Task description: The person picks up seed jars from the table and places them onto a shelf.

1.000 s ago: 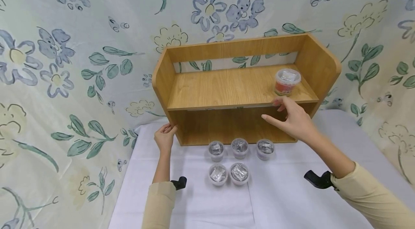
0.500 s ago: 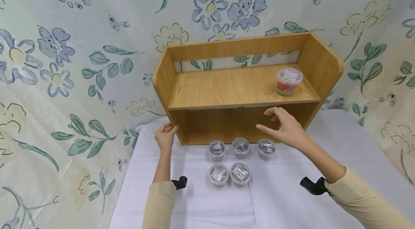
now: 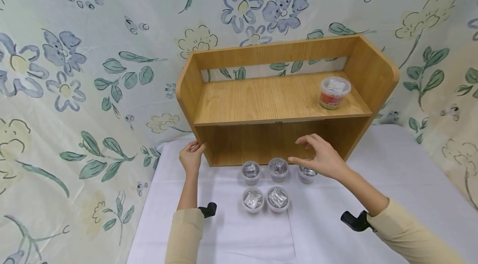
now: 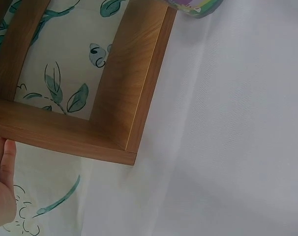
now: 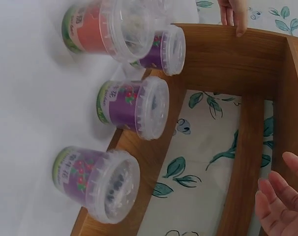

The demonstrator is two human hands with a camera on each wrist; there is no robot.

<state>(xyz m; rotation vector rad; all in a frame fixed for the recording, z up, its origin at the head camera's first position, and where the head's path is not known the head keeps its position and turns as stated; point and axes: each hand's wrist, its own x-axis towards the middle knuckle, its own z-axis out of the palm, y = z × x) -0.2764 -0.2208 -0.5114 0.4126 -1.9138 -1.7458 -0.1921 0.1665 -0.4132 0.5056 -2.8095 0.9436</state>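
A two-tier wooden shelf (image 3: pixel 254 100) stands at the back of the table. My left hand (image 3: pixel 191 158) holds the front edge of its left side panel; in the left wrist view straight fingers (image 4: pixel 6 164) lie along the panel's outer face. My right hand (image 3: pixel 323 158), fingers spread and bent, hovers before the lower opening, holding nothing. It partly covers the rightmost lidded plastic tub (image 3: pixel 307 177). Two more tubs of that row, a left one (image 3: pixel 250 172) and a middle one (image 3: pixel 278 168), stand before the shelf. Purple labels show on the row's tubs (image 5: pixel 122 105).
Nearer on the white tablecloth (image 3: pixel 224 235) stand two more lidded tubs, a left one (image 3: pixel 253 199) and a right one (image 3: pixel 278 199). A red-labelled tub (image 3: pixel 332 94) sits at the right of the upper shelf. Floral cloth (image 3: pixel 112 139) hangs behind.
My right hand has moved down and left, away from the tub on the upper shelf, to above the rightmost tub of the row. The left hand stays on the side panel.
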